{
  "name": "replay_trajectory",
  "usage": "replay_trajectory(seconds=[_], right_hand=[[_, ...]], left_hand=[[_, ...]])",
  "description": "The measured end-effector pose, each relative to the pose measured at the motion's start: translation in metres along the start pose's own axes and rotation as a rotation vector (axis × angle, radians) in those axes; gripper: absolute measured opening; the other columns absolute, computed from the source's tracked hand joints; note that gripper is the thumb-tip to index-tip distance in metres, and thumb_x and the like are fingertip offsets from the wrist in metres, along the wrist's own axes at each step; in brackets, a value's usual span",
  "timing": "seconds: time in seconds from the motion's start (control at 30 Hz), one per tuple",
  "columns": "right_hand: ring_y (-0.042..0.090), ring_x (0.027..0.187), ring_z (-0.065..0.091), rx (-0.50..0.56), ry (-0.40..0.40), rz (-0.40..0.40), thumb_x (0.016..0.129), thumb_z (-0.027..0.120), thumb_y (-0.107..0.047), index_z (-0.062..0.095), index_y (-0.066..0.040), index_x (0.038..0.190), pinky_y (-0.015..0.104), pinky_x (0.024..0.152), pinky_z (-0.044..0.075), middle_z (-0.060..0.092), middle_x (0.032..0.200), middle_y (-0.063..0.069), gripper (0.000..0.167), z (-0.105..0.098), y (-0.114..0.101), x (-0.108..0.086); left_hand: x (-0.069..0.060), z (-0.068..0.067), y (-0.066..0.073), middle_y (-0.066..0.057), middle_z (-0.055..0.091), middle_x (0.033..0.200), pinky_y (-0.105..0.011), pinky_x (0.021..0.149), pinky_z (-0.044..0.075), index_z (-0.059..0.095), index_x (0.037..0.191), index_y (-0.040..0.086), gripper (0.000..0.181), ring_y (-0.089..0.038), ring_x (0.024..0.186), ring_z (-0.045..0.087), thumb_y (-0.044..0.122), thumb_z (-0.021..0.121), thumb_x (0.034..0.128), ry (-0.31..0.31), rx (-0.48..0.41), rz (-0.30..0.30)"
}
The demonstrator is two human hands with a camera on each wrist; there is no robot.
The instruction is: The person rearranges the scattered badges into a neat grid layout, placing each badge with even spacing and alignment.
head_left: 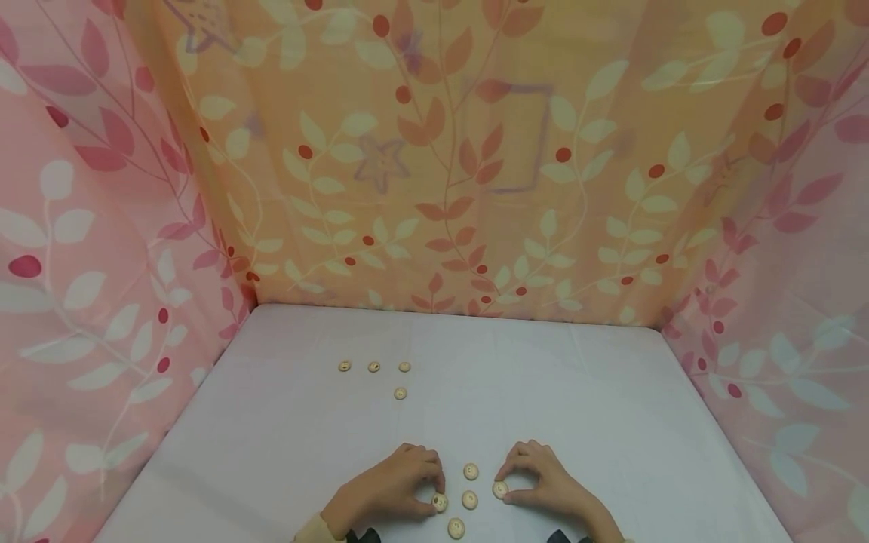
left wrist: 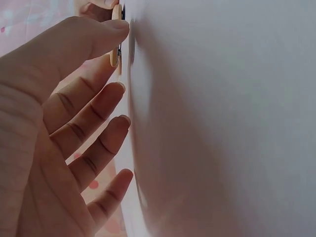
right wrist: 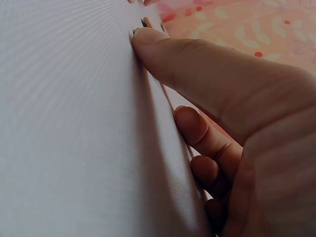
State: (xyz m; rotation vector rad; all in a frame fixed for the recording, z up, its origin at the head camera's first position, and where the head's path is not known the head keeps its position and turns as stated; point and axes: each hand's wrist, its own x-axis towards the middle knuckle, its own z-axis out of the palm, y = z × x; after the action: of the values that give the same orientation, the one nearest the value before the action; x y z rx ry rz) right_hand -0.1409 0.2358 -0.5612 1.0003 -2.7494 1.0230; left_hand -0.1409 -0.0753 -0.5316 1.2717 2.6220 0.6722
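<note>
My left hand (head_left: 397, 483) pinches a small round wooden disc (head_left: 440, 502) with dark markings between thumb and index finger. In the left wrist view the disc (left wrist: 115, 58) stands edge-on beside the thumb, close to the table, and the other fingers are loosely bent. My right hand (head_left: 546, 483) holds another pale disc (head_left: 500, 490) by its rim with thumb and index finger. Between the hands lie three more discs: one farther off (head_left: 471, 471), a middle disc (head_left: 469, 499) and a near disc (head_left: 456, 528). The right thumb (right wrist: 153, 39) partly hides what it grips.
Farther back on the white tabletop (head_left: 543, 392), three discs form a row, with the middle disc (head_left: 374, 366) among them. A single disc (head_left: 400, 393) lies just in front of the row's right end. Leaf-patterned curtains (head_left: 448, 151) enclose the back and both sides.
</note>
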Motion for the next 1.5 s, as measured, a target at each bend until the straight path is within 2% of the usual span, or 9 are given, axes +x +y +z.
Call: replay_trajectory(seconds=[0.37,0.77,0.93,1.17,1.5], right_hand=[[0.000,0.086,0.043,-0.002,-0.013,0.025,0.073,0.072,-0.046,0.064,-0.040,0.092,0.028,0.077,0.031,0.054,0.092,-0.022,0.021,-0.001,-0.003,-0.001],[0.000,0.085,0.043,-0.006,-0.005,0.006,0.073,0.072,-0.046,0.064,-0.041,0.092,0.028,0.076,0.031,0.054,0.091,-0.023,0.021,-0.001,-0.002,0.000],[0.000,0.086,0.043,-0.007,-0.011,0.020,0.073,0.071,-0.047,0.064,-0.041,0.092,0.028,0.077,0.032,0.053,0.091,-0.023,0.021,-0.001,-0.002,0.000],[-0.001,0.087,0.043,-0.004,-0.028,0.054,0.072,0.072,-0.048,0.063,-0.043,0.091,0.029,0.078,0.031,0.053,0.092,-0.025,0.022,-0.001,-0.002,0.000],[-0.001,0.087,0.043,0.015,-0.026,0.044,0.072,0.072,-0.046,0.064,-0.041,0.092,0.028,0.076,0.027,0.053,0.093,-0.023,0.022,-0.001,-0.002,0.000]], left_hand=[[-0.009,-0.005,-0.011,0.024,0.053,0.091,-0.036,0.094,0.036,0.061,0.086,0.034,0.015,0.004,0.087,0.048,0.036,0.071,0.0764,0.058,-0.024,-0.052],[-0.016,-0.012,-0.026,0.026,0.052,0.089,-0.040,0.099,0.032,0.059,0.086,0.036,0.014,0.003,0.087,0.047,0.038,0.070,0.0783,0.074,-0.089,-0.187],[-0.020,-0.015,-0.034,0.024,0.052,0.090,-0.040,0.096,0.035,0.058,0.086,0.036,0.016,0.001,0.086,0.046,0.037,0.071,0.0775,0.117,-0.057,-0.195],[-0.024,-0.020,-0.044,0.023,0.054,0.091,-0.041,0.094,0.036,0.058,0.088,0.036,0.014,-0.001,0.088,0.048,0.042,0.067,0.0807,0.149,-0.051,-0.263],[-0.028,-0.027,-0.061,0.021,0.054,0.089,-0.036,0.081,0.039,0.061,0.088,0.033,0.013,-0.002,0.080,0.047,0.038,0.069,0.0792,0.220,0.003,-0.280]])
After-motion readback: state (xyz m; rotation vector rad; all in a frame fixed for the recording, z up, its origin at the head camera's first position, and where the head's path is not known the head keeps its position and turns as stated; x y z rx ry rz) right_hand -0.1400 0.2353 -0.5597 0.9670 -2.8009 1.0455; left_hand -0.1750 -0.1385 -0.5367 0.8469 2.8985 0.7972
